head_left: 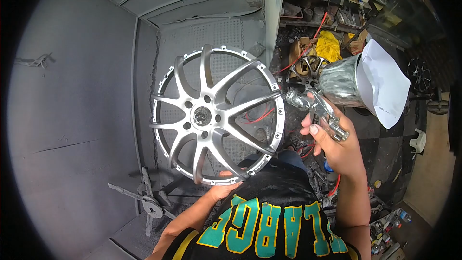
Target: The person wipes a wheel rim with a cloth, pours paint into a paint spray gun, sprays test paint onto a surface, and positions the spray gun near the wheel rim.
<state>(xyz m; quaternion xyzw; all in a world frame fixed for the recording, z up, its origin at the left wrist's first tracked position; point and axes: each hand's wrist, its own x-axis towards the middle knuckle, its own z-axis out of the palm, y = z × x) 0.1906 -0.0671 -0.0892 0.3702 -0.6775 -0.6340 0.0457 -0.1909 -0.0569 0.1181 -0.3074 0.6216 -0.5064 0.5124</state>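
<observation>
A silver multi-spoke alloy wheel [211,137] is held up in front of me, its spoked face towards the camera. My left hand [223,188] grips its lower rim, with most of the fingers hidden behind the wheel. To the right of the wheel, my right hand [339,142] is wrapped around a metal spray gun [327,118]. The gun's nozzle end points at the wheel's right edge, a little apart from it. A paint-smeared cup [339,82] sits at the gun, and a white sheet [383,84] covers the cup's outer end.
Grey booth walls [77,91] stand at the left and back. A grey cross-shaped stand [151,206] is at lower left. A red hose [315,36] runs down beside cluttered shelves [317,19]. Another wheel [419,73] and small bottles [404,215] are at right.
</observation>
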